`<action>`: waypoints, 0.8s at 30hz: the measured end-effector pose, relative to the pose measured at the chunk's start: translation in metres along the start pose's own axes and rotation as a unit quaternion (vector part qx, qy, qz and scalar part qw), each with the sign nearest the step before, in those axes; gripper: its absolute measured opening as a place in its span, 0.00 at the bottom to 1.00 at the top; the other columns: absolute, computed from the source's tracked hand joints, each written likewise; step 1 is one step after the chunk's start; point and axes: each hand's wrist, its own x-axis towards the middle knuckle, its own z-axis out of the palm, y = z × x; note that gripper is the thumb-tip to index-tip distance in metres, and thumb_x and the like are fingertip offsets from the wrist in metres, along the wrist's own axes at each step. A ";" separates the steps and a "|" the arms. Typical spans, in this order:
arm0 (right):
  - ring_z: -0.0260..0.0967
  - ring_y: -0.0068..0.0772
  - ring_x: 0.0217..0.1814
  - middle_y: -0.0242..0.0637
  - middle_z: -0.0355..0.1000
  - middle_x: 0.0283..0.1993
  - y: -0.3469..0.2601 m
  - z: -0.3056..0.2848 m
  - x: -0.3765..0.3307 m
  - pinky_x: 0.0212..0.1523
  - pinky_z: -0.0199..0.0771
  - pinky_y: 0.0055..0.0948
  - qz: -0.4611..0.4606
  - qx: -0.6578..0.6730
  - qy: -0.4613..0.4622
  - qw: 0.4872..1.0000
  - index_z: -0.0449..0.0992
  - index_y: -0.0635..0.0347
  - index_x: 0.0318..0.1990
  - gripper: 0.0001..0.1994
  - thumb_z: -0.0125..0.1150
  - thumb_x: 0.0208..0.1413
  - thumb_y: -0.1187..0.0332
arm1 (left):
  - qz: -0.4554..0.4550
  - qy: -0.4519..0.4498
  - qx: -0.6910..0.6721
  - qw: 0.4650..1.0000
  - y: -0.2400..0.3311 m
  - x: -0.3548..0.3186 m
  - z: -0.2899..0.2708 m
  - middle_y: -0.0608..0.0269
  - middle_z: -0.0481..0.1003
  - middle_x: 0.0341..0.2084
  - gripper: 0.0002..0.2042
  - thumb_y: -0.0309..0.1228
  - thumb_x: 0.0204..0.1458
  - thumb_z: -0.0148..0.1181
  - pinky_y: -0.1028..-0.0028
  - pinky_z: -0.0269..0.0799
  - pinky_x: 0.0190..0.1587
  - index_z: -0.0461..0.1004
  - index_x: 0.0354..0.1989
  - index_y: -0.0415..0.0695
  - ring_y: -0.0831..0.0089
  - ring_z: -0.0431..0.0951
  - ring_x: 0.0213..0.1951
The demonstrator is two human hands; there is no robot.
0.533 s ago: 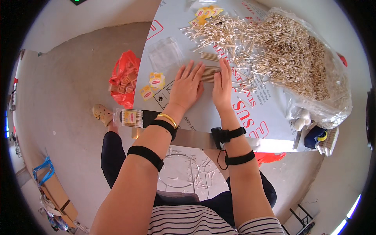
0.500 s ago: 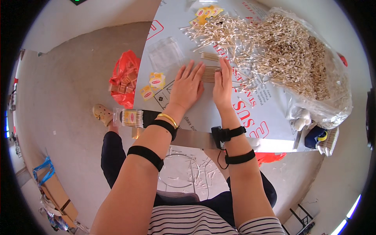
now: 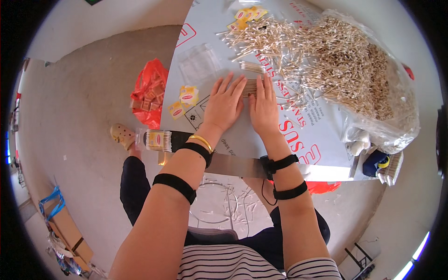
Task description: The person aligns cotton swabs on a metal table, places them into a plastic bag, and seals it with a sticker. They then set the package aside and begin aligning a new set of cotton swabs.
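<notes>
My left hand (image 3: 225,103) and my right hand (image 3: 264,103) lie flat, side by side, on a grey sheet-covered table (image 3: 224,140). Both press on a small row of cotton swabs (image 3: 251,87) lined up between the fingertips. Just beyond the fingers lies another short bundle of swabs (image 3: 252,67). A big loose heap of cotton swabs (image 3: 326,60) spreads over the far right of the table, partly inside a clear plastic bag (image 3: 387,126). Small yellow labels (image 3: 183,99) lie left of my left hand.
A packed box of swabs (image 3: 156,140) sits at the table's near left edge. A clear empty box (image 3: 199,63) lies at the far left. An orange bag (image 3: 149,95) with small packs is on the floor. Loose swabs lie on a sheet (image 3: 224,210) on my lap.
</notes>
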 end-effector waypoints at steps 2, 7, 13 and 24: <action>0.42 0.55 0.85 0.56 0.46 0.82 -0.001 0.006 -0.003 0.81 0.49 0.47 0.002 -0.039 -0.013 0.999 0.57 0.65 0.75 0.30 0.53 0.70 0.64 | 0.004 0.002 0.001 1.000 0.000 -0.001 0.001 0.65 0.68 0.70 0.28 0.31 0.60 0.56 0.54 0.52 0.77 0.65 0.70 0.48 0.57 0.61 0.74; 0.38 0.55 0.86 0.58 0.44 0.82 0.001 0.016 -0.005 0.82 0.40 0.49 -0.005 -0.140 -0.007 0.990 0.53 0.62 0.78 0.36 0.52 0.70 0.52 | 0.002 -0.004 -0.012 1.000 -0.003 0.001 0.004 0.63 0.66 0.72 0.28 0.32 0.61 0.54 0.52 0.50 0.77 0.64 0.71 0.46 0.56 0.59 0.75; 0.38 0.57 0.86 0.58 0.43 0.82 -0.001 0.020 -0.007 0.82 0.41 0.51 0.006 -0.127 -0.004 0.992 0.53 0.62 0.78 0.37 0.53 0.69 0.52 | -0.024 0.010 0.023 0.999 -0.003 -0.002 0.007 0.47 0.53 0.77 0.31 0.39 0.65 0.48 0.48 0.41 0.79 0.59 0.73 0.35 0.52 0.51 0.78; 0.34 0.50 0.88 0.52 0.39 0.85 -0.002 0.018 -0.005 0.84 0.37 0.47 0.029 -0.157 -0.035 0.987 0.49 0.60 0.80 0.38 0.50 0.71 0.49 | 0.000 -0.030 0.087 0.996 0.000 -0.024 0.003 0.44 0.48 0.79 0.40 0.55 0.69 0.41 0.46 0.32 0.79 0.52 0.76 0.30 0.52 0.43 0.80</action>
